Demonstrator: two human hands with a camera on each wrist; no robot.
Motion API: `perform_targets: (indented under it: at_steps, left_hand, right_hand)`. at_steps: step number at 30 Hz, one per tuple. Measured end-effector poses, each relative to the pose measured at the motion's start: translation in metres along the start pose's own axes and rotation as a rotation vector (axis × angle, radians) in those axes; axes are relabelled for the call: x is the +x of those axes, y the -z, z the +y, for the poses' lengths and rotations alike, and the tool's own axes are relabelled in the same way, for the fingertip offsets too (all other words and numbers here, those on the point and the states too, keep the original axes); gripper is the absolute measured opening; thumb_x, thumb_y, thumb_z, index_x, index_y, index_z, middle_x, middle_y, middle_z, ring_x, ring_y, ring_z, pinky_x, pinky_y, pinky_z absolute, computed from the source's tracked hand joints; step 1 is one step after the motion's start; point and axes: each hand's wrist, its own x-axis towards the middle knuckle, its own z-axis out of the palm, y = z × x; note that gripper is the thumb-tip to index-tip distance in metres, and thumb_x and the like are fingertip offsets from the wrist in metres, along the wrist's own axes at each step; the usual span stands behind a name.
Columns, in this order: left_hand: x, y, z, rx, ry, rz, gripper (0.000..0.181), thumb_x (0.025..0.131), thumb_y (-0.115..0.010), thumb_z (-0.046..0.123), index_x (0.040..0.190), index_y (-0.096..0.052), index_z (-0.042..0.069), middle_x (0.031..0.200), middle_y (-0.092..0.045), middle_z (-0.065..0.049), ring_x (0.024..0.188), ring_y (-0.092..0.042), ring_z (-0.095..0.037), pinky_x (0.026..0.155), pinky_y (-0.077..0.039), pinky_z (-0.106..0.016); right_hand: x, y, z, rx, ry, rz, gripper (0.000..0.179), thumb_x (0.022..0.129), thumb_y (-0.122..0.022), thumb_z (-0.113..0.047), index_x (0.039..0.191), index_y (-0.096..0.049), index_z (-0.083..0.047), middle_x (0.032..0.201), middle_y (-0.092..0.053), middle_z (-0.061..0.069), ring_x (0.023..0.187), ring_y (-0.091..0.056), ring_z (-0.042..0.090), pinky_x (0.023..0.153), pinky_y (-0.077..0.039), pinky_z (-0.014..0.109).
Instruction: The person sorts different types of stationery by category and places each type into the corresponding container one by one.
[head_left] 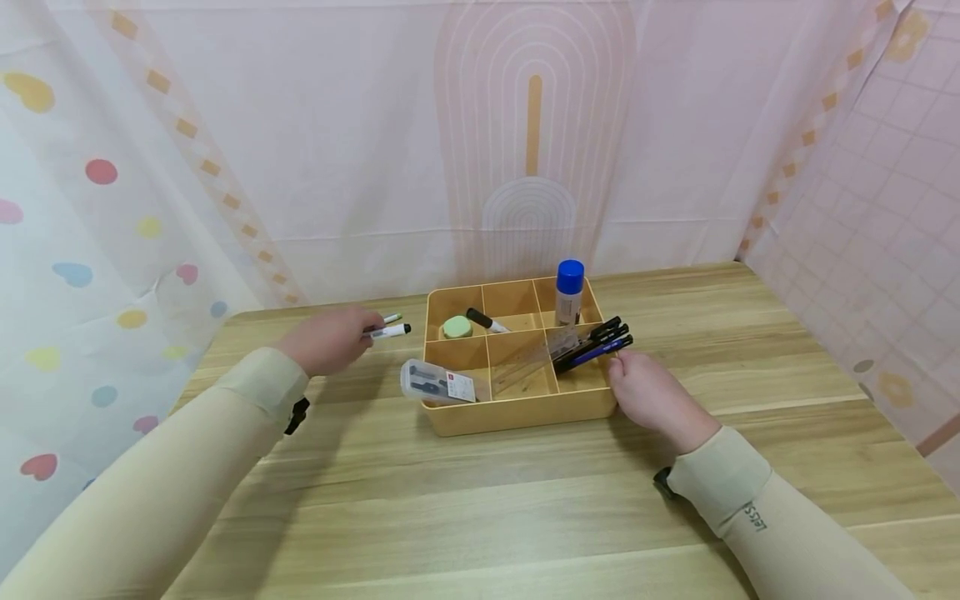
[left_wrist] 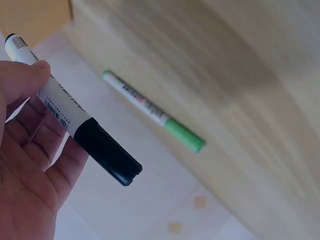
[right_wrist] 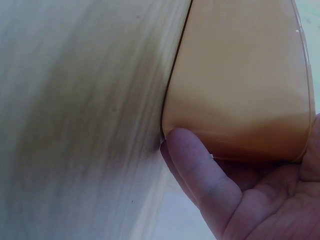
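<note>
My left hand pinches a white marker with a black cap between thumb and fingers, left of the yellow desk organizer. Behind it, a white marker with green ends lies on the table. The right hand grips the organizer's right end wall, one finger at its bottom edge. The organizer's compartments hold a green rounded piece, another black-capped marker, a blue-capped glue stick, several pens, a clear ruler and a clear case tilted over the front left.
The organizer stands on a wood-grain table near its back edge. Patterned cloth hangs behind the table and along both sides.
</note>
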Motion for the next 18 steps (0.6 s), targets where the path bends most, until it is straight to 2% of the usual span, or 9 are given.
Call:
perform_targets:
  at_steps: [5,12,18]
  left_hand:
    - [0.008,0.015,0.008,0.015,-0.033,0.025,0.012,0.099,-0.064,0.002,0.107,-0.072,0.007,0.091,-0.071,-0.004,0.079,-0.06,-0.019,0.076,-0.056,-0.043]
    - [0.02,0.034,0.024,0.074,-0.03,0.044,0.019,0.101,-0.065,0.008,0.118,-0.073,0.006,0.107,-0.073,-0.009,0.093,-0.067,-0.024,0.089,-0.059,-0.049]
    - [0.028,0.047,0.042,0.091,-0.03,0.027,0.019,0.102,-0.063,0.009,0.119,-0.072,0.007,0.103,-0.07,-0.007,0.088,-0.064,-0.022,0.088,-0.059,-0.047]
  right_hand:
    - [0.0,0.001,0.0,-0.002,-0.006,-0.001,0.037,0.111,-0.028,-0.019,0.095,-0.057,-0.004,0.076,-0.049,0.008,0.072,-0.054,0.024,0.069,-0.049,0.039]
    - [0.001,0.001,0.001,0.006,-0.004,-0.005,0.036,0.111,-0.028,-0.018,0.092,-0.055,-0.005,0.075,-0.047,0.008,0.069,-0.052,0.023,0.064,-0.047,0.036]
    - [0.002,0.001,0.002,-0.006,0.014,-0.004,0.036,0.111,-0.028,-0.016,0.091,-0.056,-0.005,0.075,-0.048,0.008,0.069,-0.051,0.023,0.064,-0.046,0.036]
